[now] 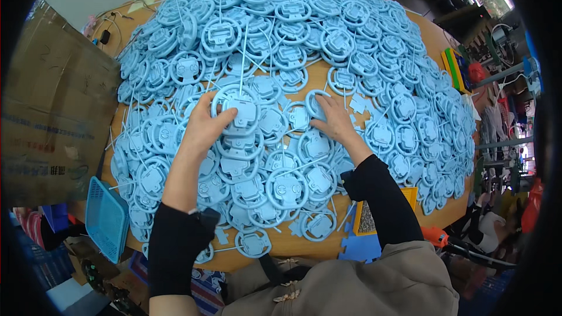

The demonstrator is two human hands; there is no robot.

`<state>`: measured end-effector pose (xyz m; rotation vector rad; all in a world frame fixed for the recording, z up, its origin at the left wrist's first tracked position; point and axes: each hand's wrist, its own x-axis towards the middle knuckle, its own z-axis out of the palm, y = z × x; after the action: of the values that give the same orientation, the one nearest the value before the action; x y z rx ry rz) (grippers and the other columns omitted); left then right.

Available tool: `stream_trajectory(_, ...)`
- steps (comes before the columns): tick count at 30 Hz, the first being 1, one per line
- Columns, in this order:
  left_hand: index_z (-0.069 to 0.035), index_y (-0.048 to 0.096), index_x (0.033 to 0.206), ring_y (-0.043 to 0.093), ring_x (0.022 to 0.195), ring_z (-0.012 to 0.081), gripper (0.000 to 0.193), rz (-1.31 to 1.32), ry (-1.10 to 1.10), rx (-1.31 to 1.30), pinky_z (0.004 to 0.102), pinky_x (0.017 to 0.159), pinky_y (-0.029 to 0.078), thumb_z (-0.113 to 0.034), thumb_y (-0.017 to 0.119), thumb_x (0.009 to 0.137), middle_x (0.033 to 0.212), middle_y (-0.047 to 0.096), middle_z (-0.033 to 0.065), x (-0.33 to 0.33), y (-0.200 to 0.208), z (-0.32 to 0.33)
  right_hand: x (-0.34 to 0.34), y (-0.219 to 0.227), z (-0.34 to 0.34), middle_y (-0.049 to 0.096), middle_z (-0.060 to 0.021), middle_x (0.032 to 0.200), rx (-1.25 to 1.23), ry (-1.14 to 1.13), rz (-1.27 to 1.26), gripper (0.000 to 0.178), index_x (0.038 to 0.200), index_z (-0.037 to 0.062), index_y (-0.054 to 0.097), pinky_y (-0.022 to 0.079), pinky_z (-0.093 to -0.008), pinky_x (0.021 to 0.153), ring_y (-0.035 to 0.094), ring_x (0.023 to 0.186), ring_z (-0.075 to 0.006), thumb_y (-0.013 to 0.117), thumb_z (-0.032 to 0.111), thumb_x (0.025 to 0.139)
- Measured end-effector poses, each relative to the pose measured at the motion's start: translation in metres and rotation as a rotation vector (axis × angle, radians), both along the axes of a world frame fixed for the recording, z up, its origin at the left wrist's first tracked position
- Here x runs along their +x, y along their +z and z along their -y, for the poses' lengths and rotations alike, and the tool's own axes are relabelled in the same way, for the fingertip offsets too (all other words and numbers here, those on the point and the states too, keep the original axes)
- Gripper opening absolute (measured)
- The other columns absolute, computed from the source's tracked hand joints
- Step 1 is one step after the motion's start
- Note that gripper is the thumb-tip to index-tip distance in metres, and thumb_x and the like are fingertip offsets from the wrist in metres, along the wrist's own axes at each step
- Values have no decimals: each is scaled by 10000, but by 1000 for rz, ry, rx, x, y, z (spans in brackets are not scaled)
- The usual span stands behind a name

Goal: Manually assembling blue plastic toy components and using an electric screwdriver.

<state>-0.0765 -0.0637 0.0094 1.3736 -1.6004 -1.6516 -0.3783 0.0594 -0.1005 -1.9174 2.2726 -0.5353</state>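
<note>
Gripping a blue wheel (244, 117) at the middle of the pile (405, 106), the left hand (202, 127) has its thumb on the face. Just right of it, the right hand (336, 118) appears closed on the left-lying rim of a second wheel (311, 104). A thin rod (243, 61) runs far from the first wheel; whether they join is unclear. Such rods could snag overlapping wheels and, if tugged, bend or start a slide. At near right, the right sleeve (383, 196) might knock the yellow tray (413, 198), spilling its small pieces.
</note>
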Motion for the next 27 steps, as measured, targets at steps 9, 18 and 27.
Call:
stream_trajectory(9, -16, 526, 1254, 605, 957, 157, 458, 143, -272, -83, 332, 785, 500, -190, 689, 863, 1115, 624, 78, -48, -4, -67, 45, 44, -43, 504, -109, 1338, -601, -281, 1909, 464, 1412, 53, 353, 452, -423, 990, 531, 1203, -241, 472, 225, 997)
stream_trajectory(18, 0, 504, 1229, 608, 989, 161, 398, -601, 251, 366, 320, 856, 516, -35, 654, 863, 1114, 613, 97, -56, -42, -97, -25, 7, -38, 631, -126, 1018, -136, -386, 507, 372, 1174, 11, 596, 503, -333, 818, 626, 913, -276, 668, 144, 835)
stream_trajectory(27, -16, 545, 1167, 620, 837, 142, 324, -510, 212, 352, 294, 705, 524, -108, 663, 880, 992, 630, 67, -44, -38, -94, -90, -23, -19, 605, -153, 1091, 259, -293, -225, 296, 1007, 10, 650, 497, -402, 875, 589, 1017, -330, 681, 92, 725)
